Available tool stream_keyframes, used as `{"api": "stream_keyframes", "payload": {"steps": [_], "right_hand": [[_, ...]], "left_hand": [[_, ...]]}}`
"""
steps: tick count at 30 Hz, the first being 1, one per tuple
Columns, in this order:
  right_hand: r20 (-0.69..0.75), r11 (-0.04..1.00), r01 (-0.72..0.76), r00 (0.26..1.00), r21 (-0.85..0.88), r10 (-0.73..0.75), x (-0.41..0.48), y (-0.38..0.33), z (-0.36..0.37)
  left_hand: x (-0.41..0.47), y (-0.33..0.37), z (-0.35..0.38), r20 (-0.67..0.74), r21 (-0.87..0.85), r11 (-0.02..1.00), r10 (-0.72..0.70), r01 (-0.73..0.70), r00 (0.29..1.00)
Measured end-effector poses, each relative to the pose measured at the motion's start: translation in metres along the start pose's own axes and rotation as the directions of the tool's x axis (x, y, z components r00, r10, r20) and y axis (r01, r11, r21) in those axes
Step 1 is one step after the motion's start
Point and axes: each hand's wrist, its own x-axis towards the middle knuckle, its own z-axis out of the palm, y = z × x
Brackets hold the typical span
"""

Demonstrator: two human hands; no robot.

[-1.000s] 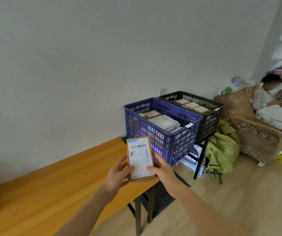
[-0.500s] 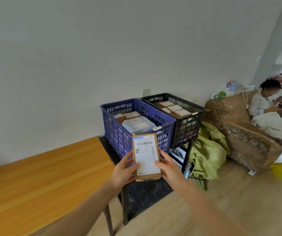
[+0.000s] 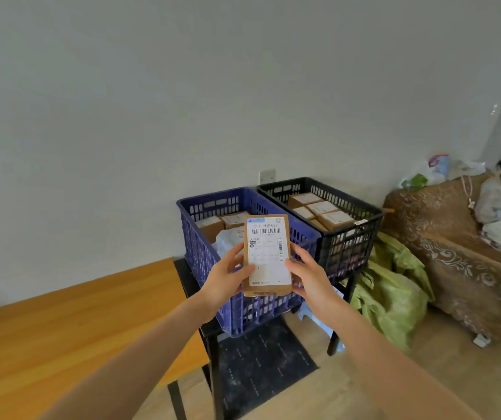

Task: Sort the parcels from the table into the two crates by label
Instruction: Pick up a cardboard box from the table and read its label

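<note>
I hold a small brown cardboard parcel [image 3: 267, 256] upright with its white barcode label facing me. My left hand [image 3: 228, 278] grips its left edge and my right hand [image 3: 308, 275] grips its right edge. The parcel hangs in front of the blue crate [image 3: 200, 250], which holds a few brown boxes and a white bagged parcel. To its right stands the black crate [image 3: 349, 241] with several brown boxes inside. Both crates sit on a dark stand beyond the wooden table's end.
The wooden table [image 3: 70, 334] fills the lower left. A green bag [image 3: 391, 295] lies on the floor right of the stand, with a dark mat [image 3: 261, 359] under it. A patterned sofa [image 3: 458, 256] with a person on it is at the far right.
The view has swung right and closer to the crates. The parcel in both hands has risen and now overlaps the blue crate's front.
</note>
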Motion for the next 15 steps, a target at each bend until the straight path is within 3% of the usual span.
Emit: {"api": "stream_keyframes", "payload": {"steps": [6,15], "right_hand": [[0.085,1.000,0.009,0.996,0.017,-0.011,0.087,-0.024,0.000],[0.154,1.000,-0.018,0.988,0.014,0.016,0.194,-0.018,0.015]], "left_hand": [[0.077,0.015,-0.017,-0.070,-0.026,0.999,0.031,-0.033,0.997],[0.173,0.007,-0.050,-0.156,0.069,0.997,0.046,-0.036,0.987]]}}
